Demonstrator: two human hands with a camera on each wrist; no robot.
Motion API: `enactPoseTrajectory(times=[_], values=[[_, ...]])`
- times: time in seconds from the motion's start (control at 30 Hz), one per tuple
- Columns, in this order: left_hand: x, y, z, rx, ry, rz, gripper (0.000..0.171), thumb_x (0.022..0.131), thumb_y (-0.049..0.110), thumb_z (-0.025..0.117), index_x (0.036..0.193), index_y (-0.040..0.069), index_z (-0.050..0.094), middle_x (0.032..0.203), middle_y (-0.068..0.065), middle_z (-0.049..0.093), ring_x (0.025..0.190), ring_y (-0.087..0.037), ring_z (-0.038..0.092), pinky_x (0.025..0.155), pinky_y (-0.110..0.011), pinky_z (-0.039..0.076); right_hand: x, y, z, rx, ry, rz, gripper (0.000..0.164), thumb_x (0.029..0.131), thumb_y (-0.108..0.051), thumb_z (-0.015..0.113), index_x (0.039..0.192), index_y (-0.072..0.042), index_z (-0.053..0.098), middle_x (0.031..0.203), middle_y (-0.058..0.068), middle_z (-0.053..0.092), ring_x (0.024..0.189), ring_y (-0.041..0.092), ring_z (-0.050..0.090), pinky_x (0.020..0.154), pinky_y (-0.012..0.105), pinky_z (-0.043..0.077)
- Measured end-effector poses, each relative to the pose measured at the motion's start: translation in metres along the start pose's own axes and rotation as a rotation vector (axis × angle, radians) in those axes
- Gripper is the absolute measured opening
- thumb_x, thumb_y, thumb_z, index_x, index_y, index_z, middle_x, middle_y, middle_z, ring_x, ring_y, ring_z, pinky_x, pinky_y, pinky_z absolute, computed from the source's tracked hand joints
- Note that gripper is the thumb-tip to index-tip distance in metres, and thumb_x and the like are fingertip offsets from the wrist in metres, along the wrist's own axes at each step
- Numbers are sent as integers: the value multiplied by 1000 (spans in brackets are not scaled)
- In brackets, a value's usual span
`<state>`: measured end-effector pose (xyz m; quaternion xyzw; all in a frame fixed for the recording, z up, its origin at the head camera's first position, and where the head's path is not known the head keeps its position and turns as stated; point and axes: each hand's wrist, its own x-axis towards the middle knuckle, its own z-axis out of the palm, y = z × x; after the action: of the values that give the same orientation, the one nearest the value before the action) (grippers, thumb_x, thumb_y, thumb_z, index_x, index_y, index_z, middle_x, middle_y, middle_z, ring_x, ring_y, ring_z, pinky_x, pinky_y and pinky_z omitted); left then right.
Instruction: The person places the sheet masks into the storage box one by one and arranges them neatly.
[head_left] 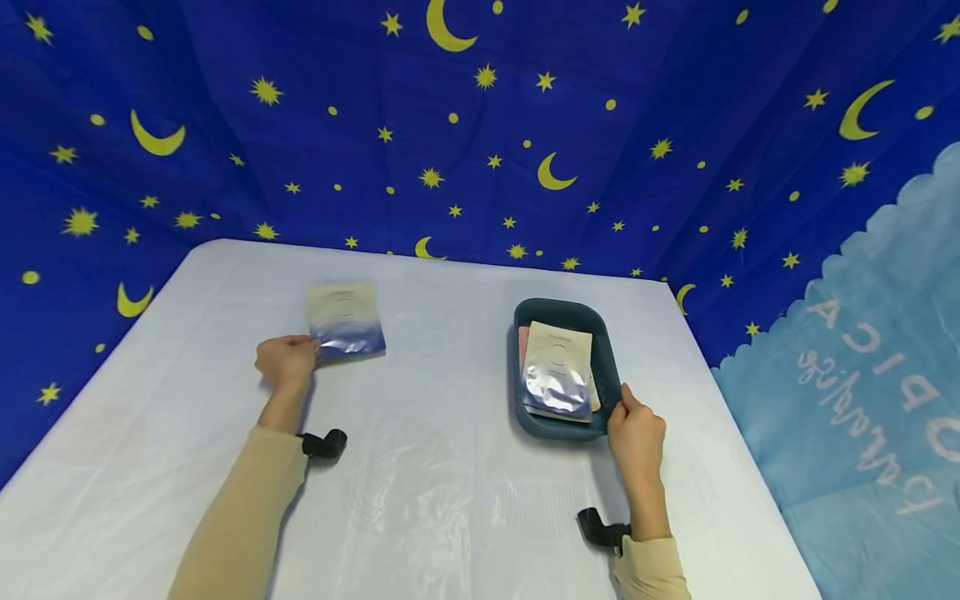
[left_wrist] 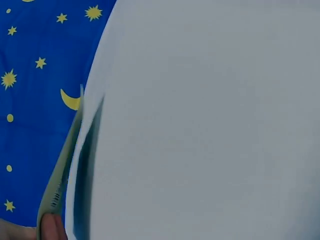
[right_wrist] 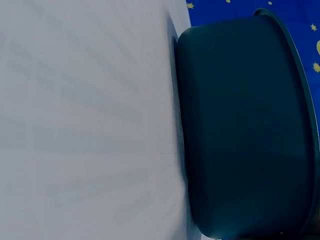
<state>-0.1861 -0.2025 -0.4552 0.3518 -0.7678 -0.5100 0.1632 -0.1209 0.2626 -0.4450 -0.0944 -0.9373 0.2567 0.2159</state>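
At the left of the head view, my left hand [head_left: 287, 360] pinches a flat foil packet [head_left: 347, 321], cream above and shiny blue-violet below, by its lower left corner. The left wrist view shows that packet [left_wrist: 62, 170] nearly edge-on, a barcode near the fingers [left_wrist: 50, 226] and a shadow beside it on the table. My right hand [head_left: 636, 435] grips the near right corner of a dark teal plastic bin [head_left: 566, 311]. Inside the bin lies a similar cream and blue packet [head_left: 558, 367] on top of other packets, with a pink edge [head_left: 522, 343] showing. The right wrist view shows the bin's outer wall [right_wrist: 245, 125].
Both hands work over a table with a white cover [head_left: 420, 467]. A blue cloth with yellow moons and stars [head_left: 337, 142] hangs behind and at the sides. Light blue fabric with lettering [head_left: 862, 375] hangs at the right.
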Motion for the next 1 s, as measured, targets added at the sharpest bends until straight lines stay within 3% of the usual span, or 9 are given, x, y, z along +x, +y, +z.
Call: enactPoseTrajectory(times=[0.07, 0.13, 0.2, 0.33, 0.5, 0.63, 0.77, 0.87, 1.0], values=[[0, 4, 0, -101, -10, -14, 23, 84, 2, 68, 104, -9, 72, 50, 5, 63, 57, -7, 68, 63, -20, 56, 0, 0, 0, 2, 0, 0, 38, 89, 0, 47, 122, 8, 64, 115, 30, 64, 88, 55, 64, 75, 62, 50], [0, 8, 1, -217, -32, -37, 25, 83, -4, 66, 107, -13, 68, 45, 20, 52, 44, 2, 60, 50, -14, 52, 0, 0, 0, 2, 1, 0, 38, 89, 0, 47, 122, 8, 63, 115, 30, 64, 88, 55, 64, 75, 62, 50], [-2, 13, 1, -317, -53, -47, 28, 83, -8, 64, 109, -17, 65, 44, 22, 49, 41, 6, 55, 48, -12, 51, 0, 0, 0, 1, 0, -2, 37, 89, 0, 47, 122, 7, 63, 115, 30, 64, 89, 55, 64, 75, 62, 50], [-7, 25, 3, -396, -73, -45, 29, 82, -12, 63, 110, -19, 63, 48, 18, 52, 44, 5, 57, 50, -13, 52, 0, 0, 0, 2, -7, 2, 37, 90, -1, 47, 123, 7, 63, 116, 29, 64, 90, 54, 65, 75, 62, 50], [-21, 43, 15, -406, -92, -21, 25, 82, -11, 64, 106, -18, 66, 55, 13, 56, 45, 5, 57, 50, -13, 52, 0, 0, 0, 11, 2, -3, 37, 89, -1, 47, 122, 7, 64, 115, 30, 64, 86, 53, 65, 74, 62, 50], [-40, 62, 33, -371, -136, 5, 22, 83, -7, 68, 104, -14, 69, 65, 2, 62, 46, 5, 58, 52, -13, 52, 0, 0, 0, 15, 23, -12, 37, 88, 0, 48, 121, 7, 64, 114, 29, 64, 90, 55, 64, 75, 63, 50], [-67, 83, 53, -359, -215, 57, 19, 82, -5, 71, 101, -11, 72, 83, -17, 69, 48, 3, 58, 54, -16, 55, -1, 0, 1, 22, 28, -14, 36, 88, 0, 48, 120, 8, 65, 114, 29, 64, 87, 52, 66, 73, 61, 50], [-91, 99, 70, -362, -287, 100, 17, 82, -5, 72, 97, -10, 73, 91, -24, 70, 52, -1, 61, 57, -20, 57, -1, 1, 1, 22, 30, -16, 36, 88, 1, 49, 120, 8, 65, 113, 29, 65, 86, 51, 66, 73, 61, 50], [-123, 115, 96, -336, -378, 186, 12, 81, -5, 72, 93, -9, 74, 89, -25, 72, 62, -22, 71, 61, -27, 60, 0, 1, 2, 21, 29, -15, 37, 88, 0, 49, 120, 8, 64, 114, 29, 65, 90, 52, 65, 75, 62, 50]])
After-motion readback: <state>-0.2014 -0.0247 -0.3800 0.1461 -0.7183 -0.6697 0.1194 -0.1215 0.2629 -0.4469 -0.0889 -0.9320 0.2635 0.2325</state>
